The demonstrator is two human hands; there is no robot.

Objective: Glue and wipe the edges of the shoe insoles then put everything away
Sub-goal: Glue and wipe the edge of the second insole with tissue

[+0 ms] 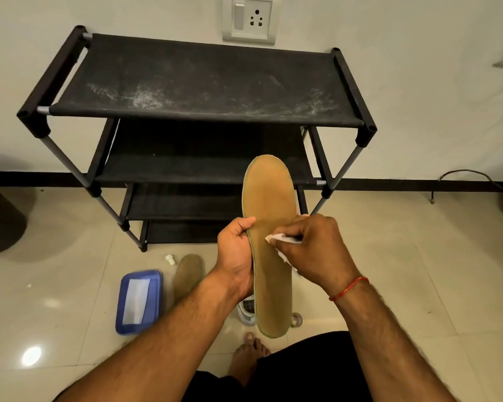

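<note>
Insole point(269, 227), tan and long, is held up above the floor point(389, 256) in front of a seated person, toe end pointing away and the flat face turned towards the camera. The left hand point(235, 250) grips its left edge near the middle, thumb on the face and fingers curled behind. This probably keeps the soft piece from flexing while it is rubbed. The right hand point(317, 248), with a red thread point(349, 288) round its wrist, pinches a crumpled white tissue point(282, 238) and presses it against the insole's right side, so the step looks like wiping off excess glue along the edge.

A second insole point(188, 274) lies flat on the tiles below, just beside a blue tray point(122, 311) that holds a white sheet. A small white cap point(170, 259) stands near its toe end, likely left off so the glue is ready for use. A white object point(246, 313) shows partly behind the held insole's heel; what it is cannot be told.

An empty-looking black shoe rack point(204, 82) stands against the wall beyond, its top shelf dusty. Nothing appears to have been put away yet, and the supplies sit within easy reach of the person's bare foot point(249, 352).
</note>
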